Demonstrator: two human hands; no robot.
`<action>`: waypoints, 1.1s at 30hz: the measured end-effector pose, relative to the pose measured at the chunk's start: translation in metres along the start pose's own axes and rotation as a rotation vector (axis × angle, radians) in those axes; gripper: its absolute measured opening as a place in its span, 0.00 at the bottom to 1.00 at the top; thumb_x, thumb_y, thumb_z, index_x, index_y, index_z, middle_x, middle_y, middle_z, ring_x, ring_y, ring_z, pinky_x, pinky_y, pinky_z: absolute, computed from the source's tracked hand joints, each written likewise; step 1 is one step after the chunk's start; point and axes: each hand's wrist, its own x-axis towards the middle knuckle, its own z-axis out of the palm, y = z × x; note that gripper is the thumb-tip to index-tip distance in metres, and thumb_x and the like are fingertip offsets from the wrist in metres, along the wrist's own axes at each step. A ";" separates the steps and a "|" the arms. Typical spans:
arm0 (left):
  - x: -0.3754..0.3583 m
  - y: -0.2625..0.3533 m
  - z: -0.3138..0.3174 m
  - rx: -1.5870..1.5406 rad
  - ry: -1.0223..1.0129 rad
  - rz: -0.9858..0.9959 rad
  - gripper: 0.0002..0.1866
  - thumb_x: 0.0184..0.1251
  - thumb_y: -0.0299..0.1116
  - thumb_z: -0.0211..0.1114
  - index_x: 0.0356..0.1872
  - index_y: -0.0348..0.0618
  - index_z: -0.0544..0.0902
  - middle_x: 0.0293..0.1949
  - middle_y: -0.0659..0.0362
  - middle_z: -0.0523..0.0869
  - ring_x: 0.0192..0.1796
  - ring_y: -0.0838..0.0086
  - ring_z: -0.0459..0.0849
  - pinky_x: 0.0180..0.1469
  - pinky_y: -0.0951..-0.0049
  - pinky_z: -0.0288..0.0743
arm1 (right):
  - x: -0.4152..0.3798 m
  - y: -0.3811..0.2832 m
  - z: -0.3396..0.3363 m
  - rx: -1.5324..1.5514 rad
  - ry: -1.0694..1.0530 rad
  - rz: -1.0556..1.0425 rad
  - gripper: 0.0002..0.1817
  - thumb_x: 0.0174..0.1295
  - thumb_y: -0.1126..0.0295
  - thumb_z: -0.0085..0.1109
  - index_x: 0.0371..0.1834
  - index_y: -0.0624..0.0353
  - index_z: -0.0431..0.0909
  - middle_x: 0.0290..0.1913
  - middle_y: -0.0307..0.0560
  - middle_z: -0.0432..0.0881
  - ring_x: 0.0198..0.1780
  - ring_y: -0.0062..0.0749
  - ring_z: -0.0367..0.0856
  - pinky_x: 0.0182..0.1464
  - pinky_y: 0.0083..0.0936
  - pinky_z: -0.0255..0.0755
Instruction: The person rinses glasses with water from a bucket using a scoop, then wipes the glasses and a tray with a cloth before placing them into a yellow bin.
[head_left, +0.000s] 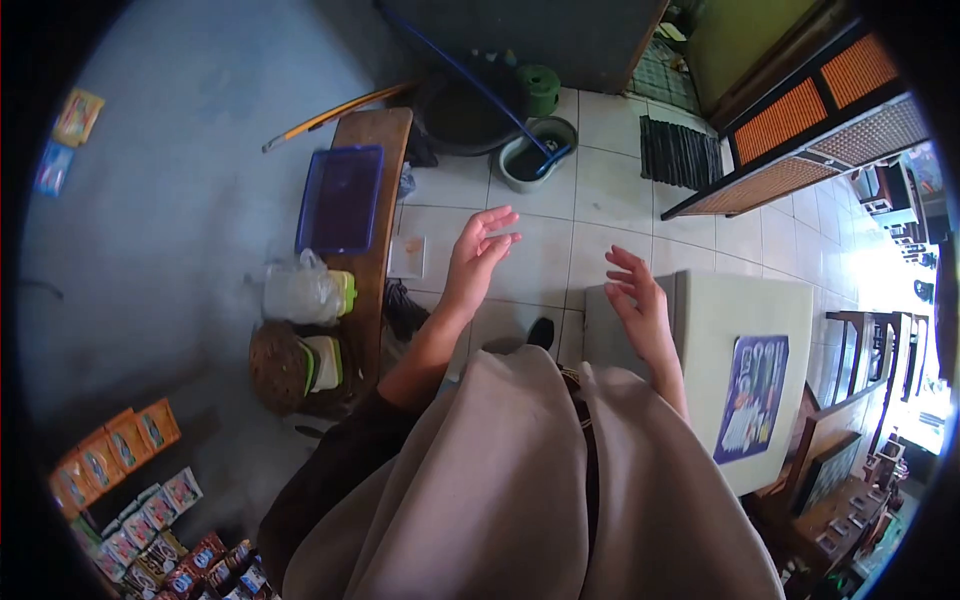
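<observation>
My left hand (480, 257) is raised in front of me over the tiled floor, fingers apart and slightly curled, holding nothing. Across from it, my right hand (640, 300) is also in the air with its fingers loosely bent and apart; nothing is in it. The nearest thing to my right hand is a pale, box-like cabinet (700, 310) bearing a purple poster (755, 395). To the left of my left hand stands a wooden bench (378, 210) carrying a blue-rimmed plastic tray (343, 195) and a clear plastic bag (300, 292).
A blue-handled stick leans into a grey basin (558, 135) on the floor ahead, beside a green container (540, 88). A dark mat (680, 150) lies near a folding screen (800, 130). Sachets (125, 445) hang at lower left. Wooden furniture (850, 460) stands at right.
</observation>
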 end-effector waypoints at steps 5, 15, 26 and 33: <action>0.095 0.004 0.014 0.061 0.004 0.047 0.20 0.60 0.34 0.52 0.54 0.45 0.66 0.54 0.58 0.70 0.51 0.76 0.71 0.52 0.75 0.62 | 0.102 0.009 -0.038 0.055 0.033 -0.050 0.23 0.52 0.77 0.52 0.55 0.57 0.64 0.52 0.48 0.72 0.47 0.36 0.75 0.47 0.29 0.70; 0.349 0.034 0.009 0.109 0.047 -0.178 0.21 0.59 0.38 0.55 0.54 0.50 0.67 0.54 0.62 0.71 0.51 0.79 0.70 0.51 0.76 0.61 | 0.306 0.026 -0.131 -0.037 0.143 0.079 0.24 0.52 0.74 0.54 0.55 0.56 0.64 0.52 0.47 0.72 0.46 0.38 0.75 0.46 0.30 0.70; 0.595 0.057 0.170 0.181 -0.347 -0.122 0.20 0.60 0.34 0.52 0.54 0.46 0.66 0.55 0.59 0.70 0.54 0.75 0.70 0.53 0.74 0.62 | 0.454 0.089 -0.251 0.008 0.260 0.201 0.26 0.53 0.73 0.55 0.57 0.54 0.63 0.51 0.48 0.70 0.48 0.36 0.73 0.47 0.29 0.67; 0.711 0.032 0.304 0.244 -0.457 -0.174 0.20 0.59 0.34 0.53 0.54 0.46 0.67 0.53 0.61 0.71 0.51 0.78 0.70 0.51 0.75 0.62 | 0.552 0.113 -0.411 0.009 0.423 0.038 0.27 0.52 0.76 0.55 0.57 0.57 0.62 0.52 0.46 0.70 0.48 0.32 0.72 0.49 0.26 0.66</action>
